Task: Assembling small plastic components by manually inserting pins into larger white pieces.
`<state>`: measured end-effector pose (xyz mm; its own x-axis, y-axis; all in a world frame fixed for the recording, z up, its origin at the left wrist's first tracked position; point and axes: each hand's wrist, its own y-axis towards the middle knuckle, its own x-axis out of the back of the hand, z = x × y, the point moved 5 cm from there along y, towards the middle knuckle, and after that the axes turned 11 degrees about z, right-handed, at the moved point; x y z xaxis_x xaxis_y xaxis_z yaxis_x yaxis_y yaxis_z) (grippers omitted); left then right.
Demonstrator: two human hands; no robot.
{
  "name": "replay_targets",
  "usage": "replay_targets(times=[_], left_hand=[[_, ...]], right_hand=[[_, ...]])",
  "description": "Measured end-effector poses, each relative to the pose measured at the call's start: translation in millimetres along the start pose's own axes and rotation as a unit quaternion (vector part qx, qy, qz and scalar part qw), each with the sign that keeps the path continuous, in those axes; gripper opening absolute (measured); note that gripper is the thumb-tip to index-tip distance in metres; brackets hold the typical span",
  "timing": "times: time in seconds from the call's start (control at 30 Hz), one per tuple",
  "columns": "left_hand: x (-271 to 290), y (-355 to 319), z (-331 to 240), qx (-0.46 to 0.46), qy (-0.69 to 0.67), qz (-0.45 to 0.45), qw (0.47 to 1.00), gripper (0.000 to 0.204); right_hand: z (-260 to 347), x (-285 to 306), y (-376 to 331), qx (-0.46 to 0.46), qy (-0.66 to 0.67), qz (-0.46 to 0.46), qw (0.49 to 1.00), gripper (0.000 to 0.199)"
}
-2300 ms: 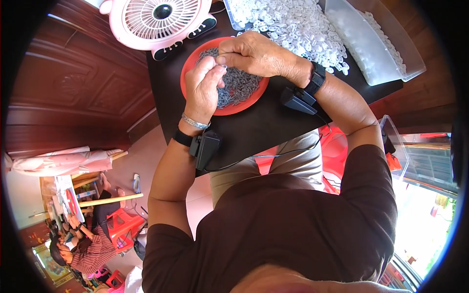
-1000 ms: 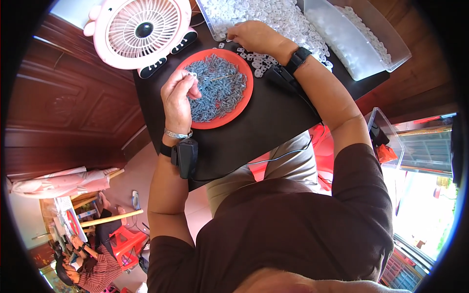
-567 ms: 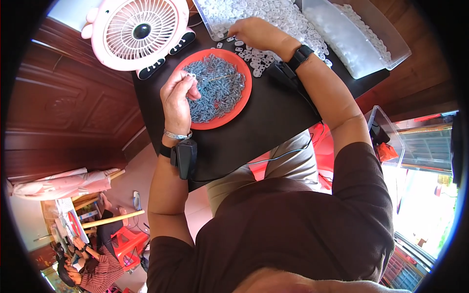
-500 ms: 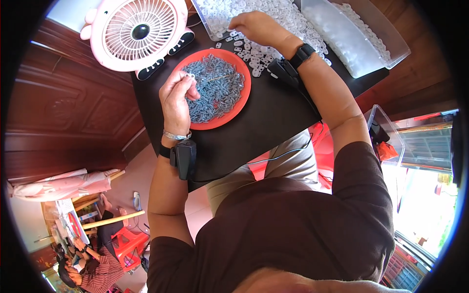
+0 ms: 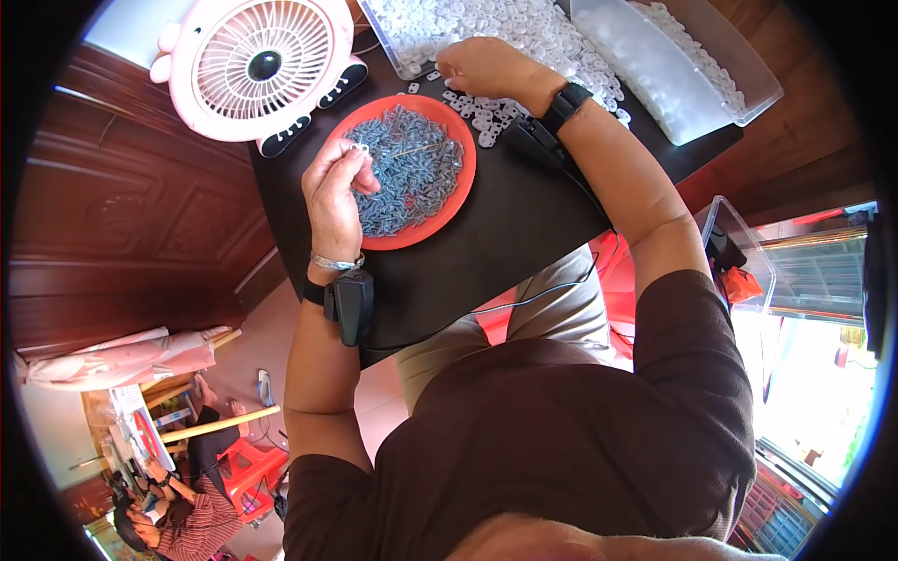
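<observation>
My left hand [image 5: 334, 187] is above the left side of a red plate [image 5: 458, 198], thumb and fingers pinched on a small white plastic piece with holes [image 5: 360, 148]. The plate is heaped with slim grey-blue pieces [image 5: 402, 192] that look like screws. A thin yellowish stick [image 5: 416, 150] lies across the heap. Farther right, my right hand [image 5: 486, 67] is palm down with curled fingers, at the edge of a pile of similar white pieces [image 5: 491, 110]. Its fingertips are bunched together, and whatever they grip is hidden.
A pink fan [image 5: 265, 65] stands at the table's far left. Behind my right hand is a clear tray [image 5: 398, 58] of white pieces, with a translucent bin [image 5: 692, 126] to its right. A cable [image 5: 505, 307] crosses my lap. Another person [image 5: 196, 514] sits lower left.
My right hand has turned and its fingers have curled in more over the near white pieces. The left hand keeps its pinch, almost unmoved. The whole view has shifted slightly.
</observation>
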<state>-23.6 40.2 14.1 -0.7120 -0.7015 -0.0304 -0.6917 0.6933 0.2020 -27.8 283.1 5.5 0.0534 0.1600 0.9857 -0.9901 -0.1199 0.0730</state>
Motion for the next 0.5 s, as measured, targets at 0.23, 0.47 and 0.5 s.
replay_targets(times=[0.23,0.47,0.5], left_hand=[[-2.2,-2.1,-2.7,0.015,0.021,0.004,1.000,0.019],[-8.2,-3.0,-3.2,0.000,0.043,0.018,0.999,0.020],[-7.9,-3.7,-3.2,0.004,0.051,0.019,0.999,0.020]], right_hand=[[21.1,17.2,-5.1,0.065,0.508,0.047,0.857,0.023],[69.1,21.2,-17.2,0.103,0.624,0.097,0.769,0.022],[76.3,22.6,-18.9,0.099,0.623,0.104,0.769,0.021]])
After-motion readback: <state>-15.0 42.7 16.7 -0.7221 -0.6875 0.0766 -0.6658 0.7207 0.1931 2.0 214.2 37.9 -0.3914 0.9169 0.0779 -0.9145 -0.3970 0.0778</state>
